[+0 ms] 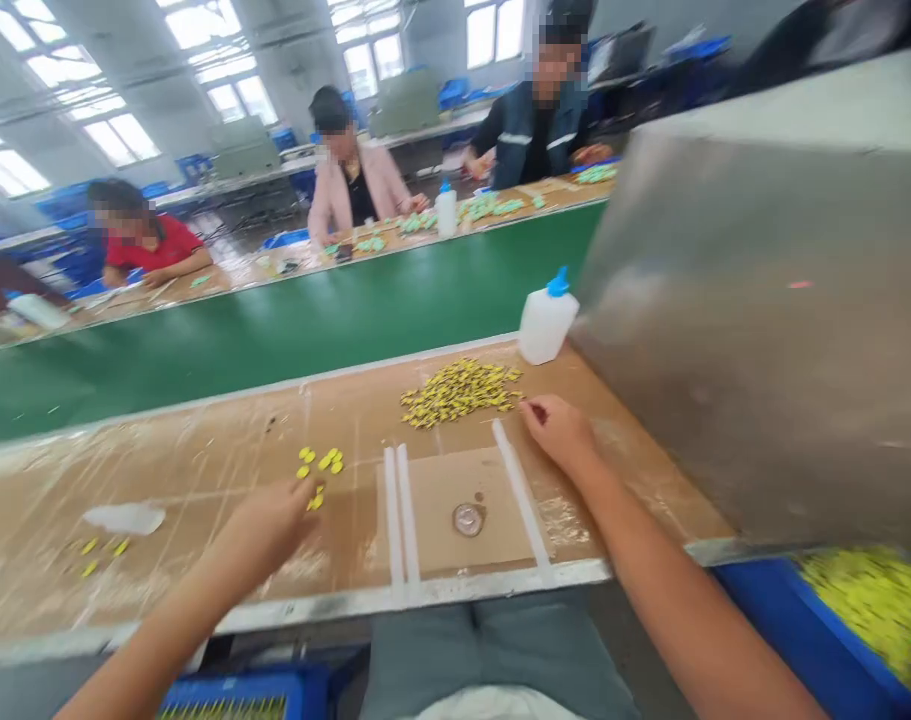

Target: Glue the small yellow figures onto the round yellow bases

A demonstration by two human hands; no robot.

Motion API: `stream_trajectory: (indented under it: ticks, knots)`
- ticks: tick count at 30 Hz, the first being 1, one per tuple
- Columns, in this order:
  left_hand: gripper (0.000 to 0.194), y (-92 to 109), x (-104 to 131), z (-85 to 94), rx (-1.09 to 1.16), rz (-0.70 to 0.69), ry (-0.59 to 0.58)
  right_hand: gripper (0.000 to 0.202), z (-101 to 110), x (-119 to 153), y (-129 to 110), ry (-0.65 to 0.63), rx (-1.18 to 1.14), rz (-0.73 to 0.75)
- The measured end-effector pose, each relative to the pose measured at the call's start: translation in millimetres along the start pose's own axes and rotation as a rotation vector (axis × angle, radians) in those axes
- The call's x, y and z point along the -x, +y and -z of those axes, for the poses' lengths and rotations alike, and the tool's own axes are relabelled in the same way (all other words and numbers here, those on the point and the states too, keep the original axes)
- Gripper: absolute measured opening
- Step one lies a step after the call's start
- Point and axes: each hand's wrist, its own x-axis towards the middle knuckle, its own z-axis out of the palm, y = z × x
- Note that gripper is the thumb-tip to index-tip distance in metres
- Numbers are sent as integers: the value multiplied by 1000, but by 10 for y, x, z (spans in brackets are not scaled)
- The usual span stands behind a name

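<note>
My left hand (271, 520) reaches low over the bench beside a small group of round yellow pieces (327, 460). Its fingers point down and are blurred, so their grip does not show. At the right end of a heap of small yellow-and-dark pieces (461, 392), my right hand (558, 428) has its fingers curled and pinched together. What they hold, if anything, is too small to make out. Between the hands a round metallic disc (468, 519) lies on a cardboard sheet (440, 480) edged with white strips.
A white bottle with a blue cap (546, 325) stands behind my right hand, beside a large metal box (755, 330). A green belt (275, 330) runs behind the bench. Blue crates (309, 690) sit below. Several people work across the belt.
</note>
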Motion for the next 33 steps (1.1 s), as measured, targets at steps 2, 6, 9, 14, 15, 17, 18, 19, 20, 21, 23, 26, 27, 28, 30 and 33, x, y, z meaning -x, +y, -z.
stream_trajectory:
  ticks: [2, 6, 9, 14, 15, 17, 18, 19, 20, 21, 23, 26, 27, 28, 30, 33]
  knots:
    - [24, -193, 205, 61, 20, 35, -24, 46, -16, 20, 22, -4, 2, 18]
    - [19, -532, 508, -21, 47, 206, 85, 56, -53, 17, 76, -11, -11, 54]
    - [24, -621, 645, -225, 87, 259, 171, 59, -48, 38, 86, -15, -10, 49]
    - [33, -502, 562, -468, 137, 245, 301, 57, -44, 79, 90, -16, -27, -41]
    - [32, -474, 505, -479, 135, 240, 319, 56, -49, 80, 95, -21, -44, -53]
    - [24, -444, 378, -479, 126, 223, 336, 57, -63, 73, 112, -35, -76, -62]
    - [21, -443, 317, -474, 122, 212, 335, 59, -73, 67, 122, -39, -83, -65]
    - [21, -448, 263, -470, 122, 199, 327, 60, -84, 59, 132, -43, -91, -68]
    - [22, -458, 217, -467, 124, 184, 312, 62, -95, 50, 141, -37, -98, -70]
    - [25, -469, 181, -464, 127, 168, 293, 65, -105, 42, 148, -27, -107, -70]
    - [29, -486, 133, -458, 137, 142, 258, 68, -117, 30, 154, -15, -136, -58]
    - [32, -501, 76, -423, 153, 112, 220, 65, -116, 19, 142, -19, -158, -23]
    - [34, -508, 49, -401, 160, 103, 207, 63, -113, 15, 135, -20, -159, -14]
    - [35, -515, 18, -376, 165, 92, 191, 60, -110, 11, 128, -24, -162, -5]
    - [36, -523, -57, -319, 174, 67, 152, 54, -104, 6, 115, -21, -168, 0]
    - [35, -515, -168, -239, 176, 45, 93, 47, -98, 13, 106, -22, -198, -14]
